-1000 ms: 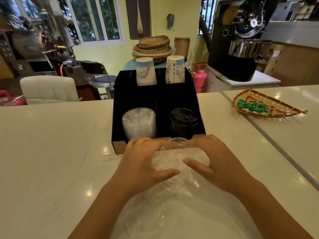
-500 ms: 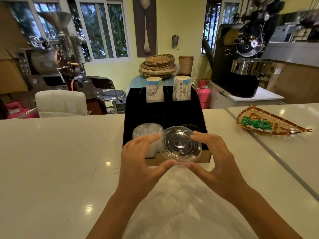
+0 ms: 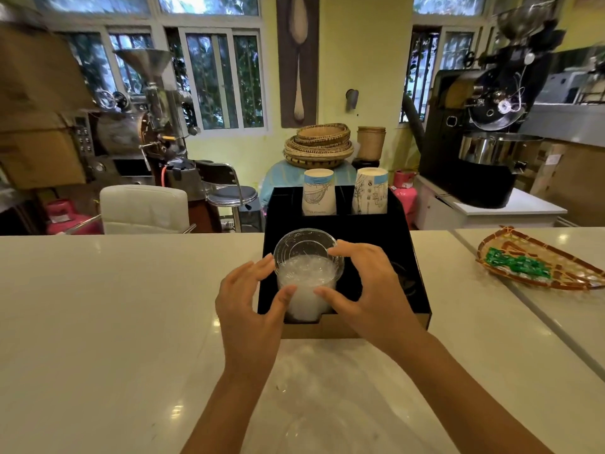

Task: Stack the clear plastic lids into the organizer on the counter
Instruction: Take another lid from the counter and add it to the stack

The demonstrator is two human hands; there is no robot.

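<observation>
Clear lid: a single clear plastic lid (image 3: 306,252) sits tilted on top of the stack, its far edge raised, its near edge down on the pile.
Stack of lids: a cloudy white column of clear lids (image 3: 302,296) stands in the front-left compartment of the organizer, rising above its front wall.
Left hand: the left hand (image 3: 247,308) is cupped at the left side of the stack, fingertips by the tilted lid's rim and thumb against the front of the pile; the fingers are spread, and I cannot tell whether they actually grip anything.
Right hand: the right hand (image 3: 368,286) curves in from the right, fingertips on the lid's right rim and thumb touching the front of the stack; a light pinch on the lid.
Organizer: a black box (image 3: 406,244) with a brown cardboard front edge, set on the counter and divided into compartments.
Paper cups: two upturned stacks of printed paper cups (image 3: 318,191) stand in the back compartments, side by side.
Dark lids: something dark (image 3: 404,280) lies in the front-right compartment, mostly hidden by the right hand.
Plastic bag: a crumpled clear bag (image 3: 330,401) lies on the counter just in front of the organizer, between the forearms.
Counter: pale and glossy (image 3: 108,319), with ceiling lights reflected in it.
Woven tray: a fan-shaped woven tray (image 3: 537,260) holding green packets sits well apart on the right.
</observation>
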